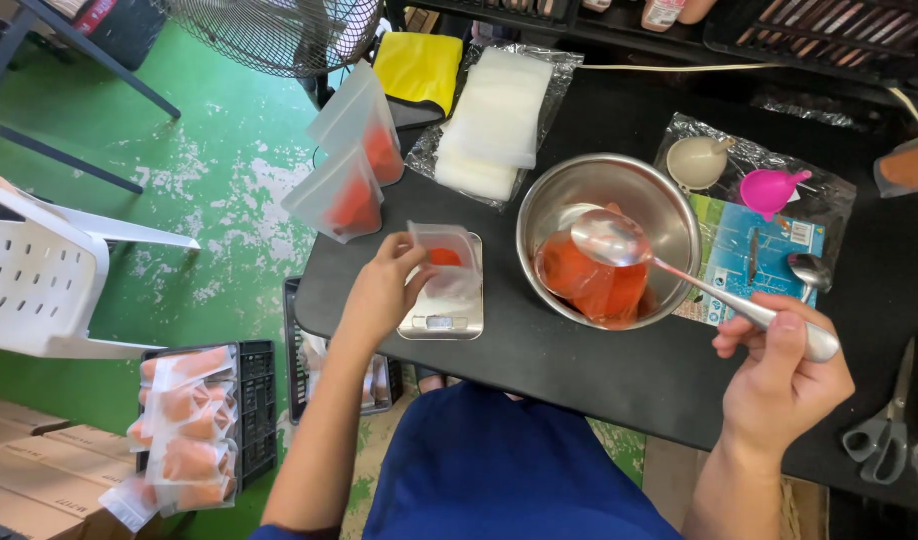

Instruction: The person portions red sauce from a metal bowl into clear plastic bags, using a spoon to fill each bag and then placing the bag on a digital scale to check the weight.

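Blue apron or garment [509, 470] at bottom centre, against the near edge of the black surface [579, 370]
Right hand [779, 385] clenched around the handle of a long metal spoon [619, 242]; spoon bowl held over the steel mixing bowl [609, 240], tilted, looking empty
Left hand [384, 290] grasping the near side of a small clear pouch [444, 262], fingers pinching its open mouth; pouch standing on a small digital scale [444, 315], a little red-orange sauce at its bottom
Steel mixing bowl just right of the scale, red-orange sauce [589, 285] pooled in its near part
Scissors [884, 430] flat on the surface at far right, well apart from the right hand
Second spoon [809, 270] and blue printed packet [744, 255] just beyond the right hand, beside the bowl
Pink funnel [769, 190] and cream funnel [697, 160] on clear wrap behind the bowl
Two filled pouches [354, 165] with red contents, upright at the left far corner of the surface
Stack of empty white pouches [494, 120] in clear wrap behind the scale
Yellow cloth [419, 70] beyond the stack
Off the surface, lower left: black crate [254, 410] with filled orange pouches [184, 430]; white plastic chair [39, 270]; green floor [209, 170]; fan [279, 30] at top
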